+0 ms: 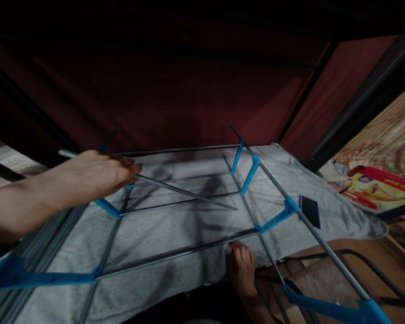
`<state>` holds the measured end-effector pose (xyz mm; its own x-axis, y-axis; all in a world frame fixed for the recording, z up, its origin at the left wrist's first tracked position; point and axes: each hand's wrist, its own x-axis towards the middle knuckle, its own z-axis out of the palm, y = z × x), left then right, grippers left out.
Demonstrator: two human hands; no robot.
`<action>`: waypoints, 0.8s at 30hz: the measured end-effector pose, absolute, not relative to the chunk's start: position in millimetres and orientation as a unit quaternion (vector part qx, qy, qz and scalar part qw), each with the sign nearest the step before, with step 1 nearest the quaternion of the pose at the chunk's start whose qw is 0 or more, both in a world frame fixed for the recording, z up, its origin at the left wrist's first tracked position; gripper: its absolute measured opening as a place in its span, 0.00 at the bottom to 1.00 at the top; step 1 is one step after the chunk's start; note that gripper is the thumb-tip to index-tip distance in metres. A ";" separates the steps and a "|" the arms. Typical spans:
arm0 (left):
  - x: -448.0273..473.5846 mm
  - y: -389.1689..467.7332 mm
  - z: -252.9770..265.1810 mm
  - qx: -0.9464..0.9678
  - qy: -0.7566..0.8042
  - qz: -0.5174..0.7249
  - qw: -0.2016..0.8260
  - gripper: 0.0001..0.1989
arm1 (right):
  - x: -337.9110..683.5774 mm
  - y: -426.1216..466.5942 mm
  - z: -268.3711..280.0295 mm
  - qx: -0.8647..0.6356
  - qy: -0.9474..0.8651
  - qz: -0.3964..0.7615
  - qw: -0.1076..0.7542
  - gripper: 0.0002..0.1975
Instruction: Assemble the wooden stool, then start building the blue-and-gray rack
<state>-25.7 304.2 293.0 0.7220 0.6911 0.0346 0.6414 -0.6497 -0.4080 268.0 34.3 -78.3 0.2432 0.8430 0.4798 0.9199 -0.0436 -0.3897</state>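
Note:
My left hand (101, 173) is closed around a loose metal rod (185, 193). The rod slants down to the right above a frame of metal rods joined by blue plastic connectors (249, 175). Its short other end sticks out behind the wrist. Near the frame's front crossbar (175, 255), my right hand (242, 265) rests at the cloth with its fingers curled together. Whether those fingers pinch anything is hard to see. A grey cloth (148, 243) lies beneath the frame.
A phone (309, 211) lies on the cloth at the right. Several grey rods (54, 243) lie along the left side. A dark red panel (189, 99) stands behind. At the right are a red and yellow box (381, 189) and a black metal frame (364, 261).

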 end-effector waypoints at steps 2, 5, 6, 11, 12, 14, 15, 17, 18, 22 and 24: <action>-10.5 304.0 280.2 -0.915 -0.324 0.120 0.208 0.12 | 267.5 34.1 -76.6 -0.724 -0.609 -0.056 0.318 0.14; 11.5 303.2 257.0 -0.928 -0.293 0.131 0.192 0.11 | 267.6 33.8 -75.6 -0.719 -0.614 -0.052 0.321 0.15; 17.8 302.4 248.1 -0.932 -0.289 0.125 0.177 0.11 | 267.8 33.7 -75.9 -0.716 -0.617 -0.050 0.322 0.15; 39.7 291.8 195.8 -0.954 -0.267 0.074 0.113 0.11 | 269.3 33.2 -79.5 -0.717 -0.617 -0.057 0.321 0.15; 43.6 288.7 186.2 -0.956 -0.262 0.070 0.116 0.12 | 269.5 33.0 -80.1 -0.716 -0.617 -0.058 0.320 0.15; 53.0 282.8 172.1 -0.958 -0.251 0.071 0.114 0.11 | 269.9 32.8 -80.6 -0.715 -0.621 -0.056 0.316 0.15; 58.7 280.4 168.4 -0.960 -0.248 0.070 0.113 0.11 | 270.0 32.6 -80.6 -0.715 -0.623 -0.054 0.313 0.15; 71.7 277.7 167.5 -0.963 -0.236 0.061 0.111 0.12 | 270.2 32.2 -80.7 -0.718 -0.624 -0.052 0.303 0.15; 78.2 277.5 169.3 -0.965 -0.230 0.053 0.113 0.12 | 270.4 31.9 -81.0 -0.720 -0.624 -0.052 0.299 0.15; 93.3 280.5 176.3 -0.965 -0.227 0.032 0.127 0.12 | 271.3 31.0 -83.6 -0.722 -0.623 -0.061 0.294 0.14; 91.5 281.8 175.0 -0.959 -0.246 0.038 0.132 0.13 | 271.6 30.8 -84.7 -0.720 -0.624 -0.062 0.296 0.14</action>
